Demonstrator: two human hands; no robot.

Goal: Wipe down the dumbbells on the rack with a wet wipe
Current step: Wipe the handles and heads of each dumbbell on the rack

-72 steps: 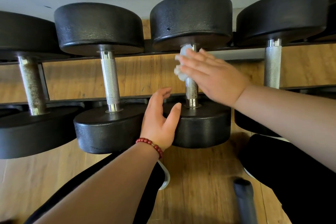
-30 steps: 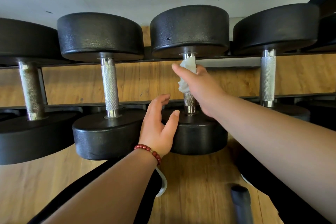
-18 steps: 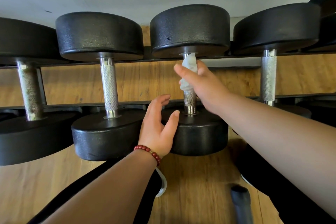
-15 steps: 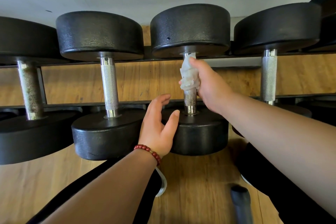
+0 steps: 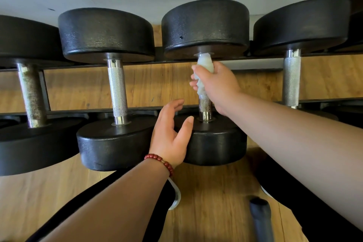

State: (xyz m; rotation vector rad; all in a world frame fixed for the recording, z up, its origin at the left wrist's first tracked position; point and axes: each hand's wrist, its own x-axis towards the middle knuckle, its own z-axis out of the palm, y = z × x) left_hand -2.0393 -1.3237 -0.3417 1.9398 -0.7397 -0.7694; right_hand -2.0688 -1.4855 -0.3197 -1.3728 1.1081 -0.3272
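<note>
Right hand (image 5: pixel 218 84): curling round a wet wipe (image 5: pixel 205 65), which is wrapping the far end of the handle of one dumbbell (image 5: pixel 206 25) lying on the rack (image 5: pixel 255 65). Left hand (image 5: pixel 169 139): spreading open, fingers relaxed, thumb resting on that dumbbell's near head. Bead bracelet (image 5: pixel 159 160): circling the left wrist.

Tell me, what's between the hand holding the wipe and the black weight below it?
In the head view, only the bare knurled handle runs from the right hand and wet wipe down to that weight.
</note>
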